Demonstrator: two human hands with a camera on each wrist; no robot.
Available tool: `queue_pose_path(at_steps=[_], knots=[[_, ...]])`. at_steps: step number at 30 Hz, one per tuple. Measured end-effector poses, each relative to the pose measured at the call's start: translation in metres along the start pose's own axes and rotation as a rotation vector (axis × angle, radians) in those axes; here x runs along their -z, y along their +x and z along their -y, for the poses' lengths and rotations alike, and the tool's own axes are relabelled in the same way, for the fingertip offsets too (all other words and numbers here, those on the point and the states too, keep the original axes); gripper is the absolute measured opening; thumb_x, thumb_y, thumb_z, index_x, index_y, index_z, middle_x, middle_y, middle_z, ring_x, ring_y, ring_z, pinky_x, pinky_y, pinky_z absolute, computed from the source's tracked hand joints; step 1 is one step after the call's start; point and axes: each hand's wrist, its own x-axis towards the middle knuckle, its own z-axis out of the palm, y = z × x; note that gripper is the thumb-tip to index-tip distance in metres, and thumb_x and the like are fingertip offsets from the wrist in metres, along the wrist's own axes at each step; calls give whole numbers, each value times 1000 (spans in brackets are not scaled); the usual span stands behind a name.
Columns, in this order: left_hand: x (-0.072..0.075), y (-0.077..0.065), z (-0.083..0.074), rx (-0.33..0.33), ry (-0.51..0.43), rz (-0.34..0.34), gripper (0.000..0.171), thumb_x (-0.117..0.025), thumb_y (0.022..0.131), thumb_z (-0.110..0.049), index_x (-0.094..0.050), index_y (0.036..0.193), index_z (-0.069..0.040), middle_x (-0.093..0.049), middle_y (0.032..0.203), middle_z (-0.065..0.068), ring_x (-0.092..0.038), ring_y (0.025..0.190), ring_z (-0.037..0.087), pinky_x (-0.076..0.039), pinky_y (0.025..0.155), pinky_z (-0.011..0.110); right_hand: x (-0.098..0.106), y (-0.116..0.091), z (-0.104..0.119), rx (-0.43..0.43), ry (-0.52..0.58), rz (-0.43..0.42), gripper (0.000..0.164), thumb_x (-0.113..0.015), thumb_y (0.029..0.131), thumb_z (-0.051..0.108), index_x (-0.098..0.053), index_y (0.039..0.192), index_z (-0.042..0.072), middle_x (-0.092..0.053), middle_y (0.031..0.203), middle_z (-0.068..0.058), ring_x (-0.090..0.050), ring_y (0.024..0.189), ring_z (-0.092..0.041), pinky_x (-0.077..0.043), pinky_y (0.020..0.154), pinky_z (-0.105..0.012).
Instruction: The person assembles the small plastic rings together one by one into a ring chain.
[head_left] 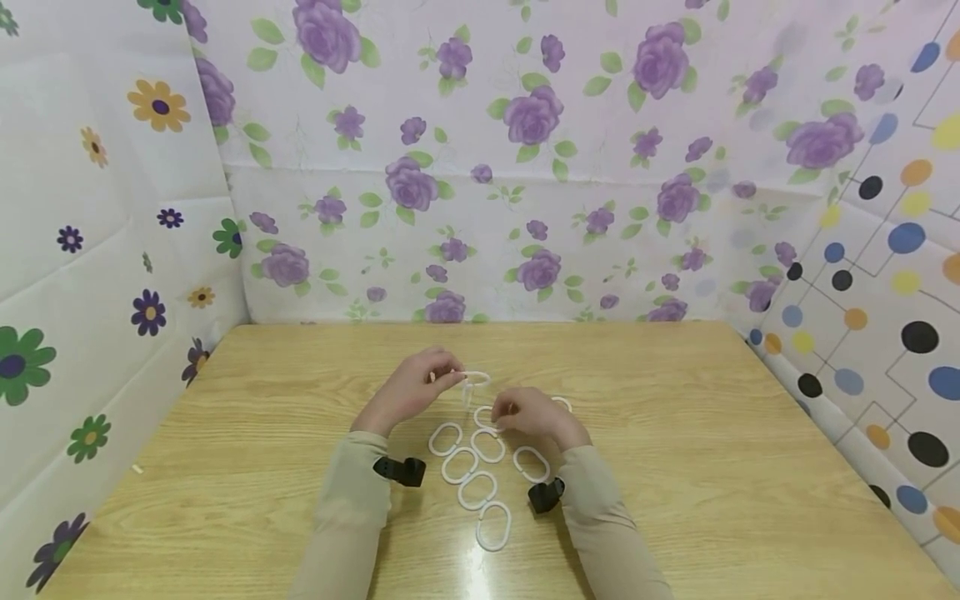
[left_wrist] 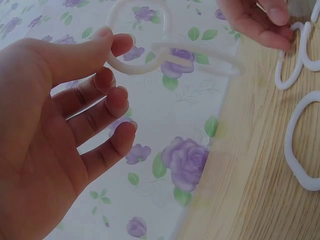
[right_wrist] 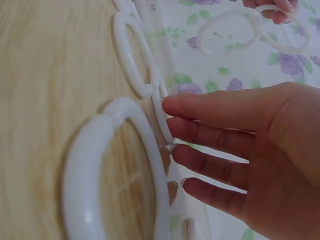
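While your left hand (head_left: 408,385) pinches a white ring (left_wrist: 135,70) between thumb and forefinger, a linked ring (left_wrist: 210,50) hangs from it, toward your right hand. Your right hand (head_left: 536,412) has fingertips at a tabletop ring (head_left: 476,418); can't tell if they pinch. Further loose-laid rings (head_left: 493,550) lie between your forearms, nearer you than both hands.
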Motion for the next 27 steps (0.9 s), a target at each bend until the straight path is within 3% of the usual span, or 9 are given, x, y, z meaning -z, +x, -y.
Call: queue_pose_path(at_steps=[6,13,19,23,27], knots=[[0,0,-1,31,-17,25,14,-57,98,-24,-67,99,-14,-64,85,1,-52,72,14,-44,66,27,-1,0,-3,-25,1,41,9,-72,85,8,-64,88,6,-60,83,-2,-51,76,-11,-43,72,-26],[1,0,-1,67,-51,68,13,-55,100,-23,-64,100,-14,-67,83,6,-60,79,25,-45,69,29,-4,1,-7,11,-87,20,10,-70,86,6,-63,79,8,-56,79,-1,-47,71,-10,-40,67,-23],[1,0,-1,92,-61,78,13,-56,99,-22,-63,103,-13,-69,85,-1,-60,81,12,-44,74,30,-3,-1,-6,43,-152,31,9,-64,90,4,-63,81,6,-53,80,-3,-44,72,-9,-37,68,-22],[1,0,-2,94,-67,76,10,-56,99,-22,-62,101,-15,-70,86,-3,-61,84,12,-45,79,31,-3,-2,-8,71,-150,34,11,-58,92,2,-61,82,5,-50,80,-3,-43,72,-10,-36,68,-21],[1,-1,-1,89,-71,75,9,-56,99,-23,-62,101,-16,-70,86,-4,-61,86,12,-45,80,32,-3,-2,-12,46,-116,11,13,-50,96,2,-57,85,6,-47,87,-4,-41,81,-16,-35,74,-25]])
